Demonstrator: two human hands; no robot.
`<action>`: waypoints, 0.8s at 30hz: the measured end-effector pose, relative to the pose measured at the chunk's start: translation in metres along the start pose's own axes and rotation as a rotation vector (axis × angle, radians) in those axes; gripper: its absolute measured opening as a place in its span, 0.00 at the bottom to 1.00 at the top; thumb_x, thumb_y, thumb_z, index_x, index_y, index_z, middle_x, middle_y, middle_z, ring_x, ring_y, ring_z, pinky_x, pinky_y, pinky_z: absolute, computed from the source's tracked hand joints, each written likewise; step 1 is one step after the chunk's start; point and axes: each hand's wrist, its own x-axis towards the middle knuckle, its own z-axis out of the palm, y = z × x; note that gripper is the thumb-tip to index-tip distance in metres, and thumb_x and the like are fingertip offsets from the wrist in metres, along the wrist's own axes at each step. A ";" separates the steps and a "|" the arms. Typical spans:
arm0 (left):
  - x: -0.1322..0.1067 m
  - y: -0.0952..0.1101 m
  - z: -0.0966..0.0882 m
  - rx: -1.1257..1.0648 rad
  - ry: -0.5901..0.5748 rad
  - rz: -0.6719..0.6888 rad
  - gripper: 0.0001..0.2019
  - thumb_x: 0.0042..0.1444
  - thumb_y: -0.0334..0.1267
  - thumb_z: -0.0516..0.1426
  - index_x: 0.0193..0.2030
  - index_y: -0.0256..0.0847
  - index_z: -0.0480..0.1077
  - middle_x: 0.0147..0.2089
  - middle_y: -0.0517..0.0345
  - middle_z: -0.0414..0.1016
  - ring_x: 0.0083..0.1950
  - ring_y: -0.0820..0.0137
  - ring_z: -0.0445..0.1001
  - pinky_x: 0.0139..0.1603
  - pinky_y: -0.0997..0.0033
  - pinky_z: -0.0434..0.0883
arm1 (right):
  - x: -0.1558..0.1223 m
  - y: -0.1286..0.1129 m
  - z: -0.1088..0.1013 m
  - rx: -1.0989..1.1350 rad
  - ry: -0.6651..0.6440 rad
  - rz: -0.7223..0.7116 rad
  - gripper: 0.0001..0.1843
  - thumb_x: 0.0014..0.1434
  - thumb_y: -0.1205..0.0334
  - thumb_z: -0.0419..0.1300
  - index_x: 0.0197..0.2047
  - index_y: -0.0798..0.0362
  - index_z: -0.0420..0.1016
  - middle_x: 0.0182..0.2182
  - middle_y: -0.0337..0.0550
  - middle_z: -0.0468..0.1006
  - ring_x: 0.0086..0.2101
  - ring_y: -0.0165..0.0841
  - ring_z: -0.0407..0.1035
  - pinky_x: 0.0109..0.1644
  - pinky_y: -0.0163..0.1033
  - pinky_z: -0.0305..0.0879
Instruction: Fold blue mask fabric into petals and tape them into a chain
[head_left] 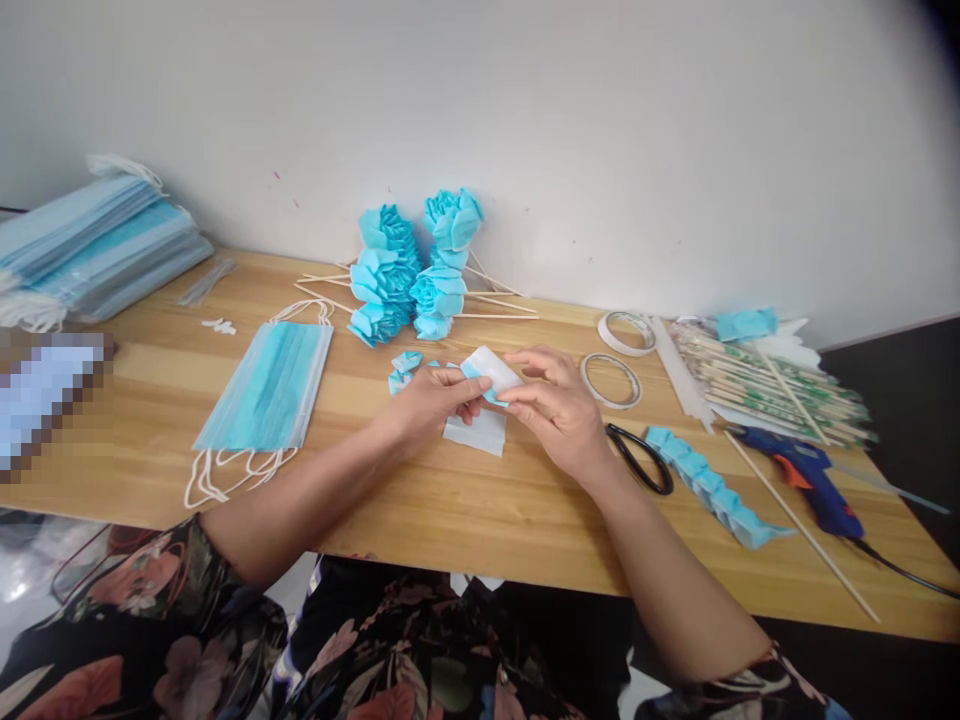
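Note:
Between my two hands is a small piece of white and blue mask fabric (489,366), partly folded so both colours show. My left hand (439,400) pinches its lower left side. At its right edge, the fingers of my right hand (555,405) are closed on it too. Just beneath, another pale fabric piece (480,434) lies flat on the wooden table (480,510). Several small folded blue pieces (405,370) sit behind my left hand, which partly hides them.
Blue fabric flowers on sticks (386,270) stand by the wall. Masks (262,390) lie left, with a larger mask stack (97,245) beyond. Rightward are tape rolls (611,380), black scissor handles (641,460), a folded blue strip (716,490), a glue gun (814,480) and bundled sticks (765,380).

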 end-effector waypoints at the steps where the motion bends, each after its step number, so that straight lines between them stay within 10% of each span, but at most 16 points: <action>1: 0.000 0.000 0.000 0.031 0.017 0.012 0.17 0.52 0.46 0.63 0.21 0.36 0.72 0.22 0.60 0.71 0.24 0.77 0.67 0.31 0.72 0.64 | 0.000 -0.001 0.000 0.025 0.001 0.031 0.06 0.63 0.65 0.62 0.38 0.43 0.79 0.52 0.42 0.76 0.54 0.42 0.68 0.55 0.54 0.69; 10: 0.002 -0.002 0.000 0.154 0.003 0.065 0.18 0.51 0.50 0.63 0.21 0.37 0.71 0.21 0.61 0.70 0.25 0.76 0.66 0.29 0.73 0.64 | -0.003 -0.004 0.003 0.323 0.033 0.378 0.03 0.61 0.60 0.62 0.36 0.48 0.76 0.48 0.45 0.80 0.48 0.38 0.74 0.53 0.46 0.70; 24: 0.000 -0.004 0.002 0.089 -0.048 0.005 0.17 0.54 0.48 0.62 0.25 0.35 0.75 0.25 0.58 0.73 0.26 0.76 0.68 0.31 0.74 0.67 | -0.004 -0.006 0.006 0.289 0.095 0.540 0.05 0.57 0.60 0.64 0.31 0.50 0.73 0.27 0.37 0.76 0.29 0.30 0.68 0.36 0.38 0.65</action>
